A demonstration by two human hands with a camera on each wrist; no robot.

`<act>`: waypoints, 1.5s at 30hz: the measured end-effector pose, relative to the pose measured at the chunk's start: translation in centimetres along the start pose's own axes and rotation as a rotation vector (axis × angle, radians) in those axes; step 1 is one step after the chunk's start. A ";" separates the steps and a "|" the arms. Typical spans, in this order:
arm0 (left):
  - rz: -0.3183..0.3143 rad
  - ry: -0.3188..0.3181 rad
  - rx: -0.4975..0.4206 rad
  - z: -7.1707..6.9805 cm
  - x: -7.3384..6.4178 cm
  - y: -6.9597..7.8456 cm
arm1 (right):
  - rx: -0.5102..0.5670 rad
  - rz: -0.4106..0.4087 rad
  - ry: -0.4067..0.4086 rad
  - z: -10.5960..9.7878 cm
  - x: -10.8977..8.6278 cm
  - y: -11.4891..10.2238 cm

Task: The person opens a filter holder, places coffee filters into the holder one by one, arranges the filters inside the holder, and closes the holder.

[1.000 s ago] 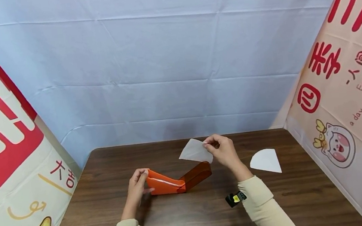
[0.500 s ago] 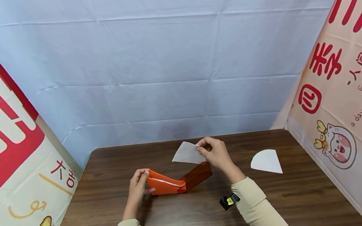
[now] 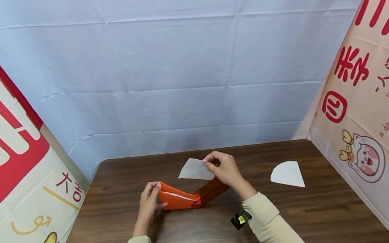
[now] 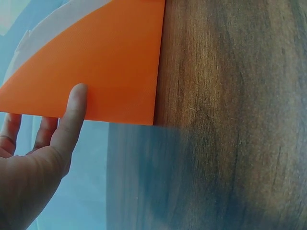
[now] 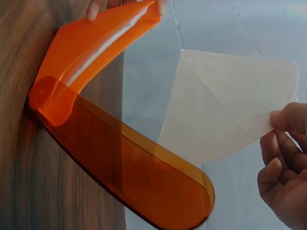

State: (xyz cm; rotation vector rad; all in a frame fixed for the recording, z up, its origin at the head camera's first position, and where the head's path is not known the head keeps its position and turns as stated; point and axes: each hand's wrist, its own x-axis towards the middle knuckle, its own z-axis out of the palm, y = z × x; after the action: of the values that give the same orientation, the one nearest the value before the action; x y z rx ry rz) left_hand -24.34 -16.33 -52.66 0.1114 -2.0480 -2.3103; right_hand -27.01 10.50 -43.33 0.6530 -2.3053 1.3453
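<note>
My left hand (image 3: 148, 198) grips an orange filter-paper case (image 3: 179, 198) at its left end, thumb on the near face (image 4: 115, 72) and the other fingers behind. White paper edges show inside the case's slot in the right wrist view. The case's see-through brown lid (image 5: 139, 163) is swung out to the right. Between thumb and index finger, my right hand (image 3: 225, 168) pinches a white coffee filter (image 5: 225, 100) by one edge. That filter hangs behind the lid, with its crimped seam at the top in the right wrist view.
Another white, fan-shaped coffee filter (image 3: 287, 174) lies flat on the dark wooden table (image 3: 322, 215), right of my right hand. A pale blue cloth (image 3: 173, 67) hangs behind the table, and printed cloths (image 3: 363, 149) flank both sides.
My right hand has moved left and slightly down with the coffee filter, closer to the orange case. My left hand keeps its hold on the case, which stays in place.
</note>
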 end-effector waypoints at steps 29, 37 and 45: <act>0.039 0.003 0.027 0.0 0.1 -0.8 | -0.026 -0.008 -0.112 2.8 -0.8 0.4; 0.053 -0.004 0.021 0.0 0.2 -0.7 | -0.047 0.028 -0.147 3.4 -1.0 0.6; 0.044 0.002 0.018 0.0 0.3 -1.0 | -0.061 0.043 -0.168 4.4 -1.5 0.5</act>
State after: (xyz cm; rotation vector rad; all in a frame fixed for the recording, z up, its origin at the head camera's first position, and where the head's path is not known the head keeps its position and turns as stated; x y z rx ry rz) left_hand -24.59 -16.28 -53.62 0.0686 -2.0495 -2.2664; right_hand -26.47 7.17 -46.52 0.7257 -2.4952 1.2766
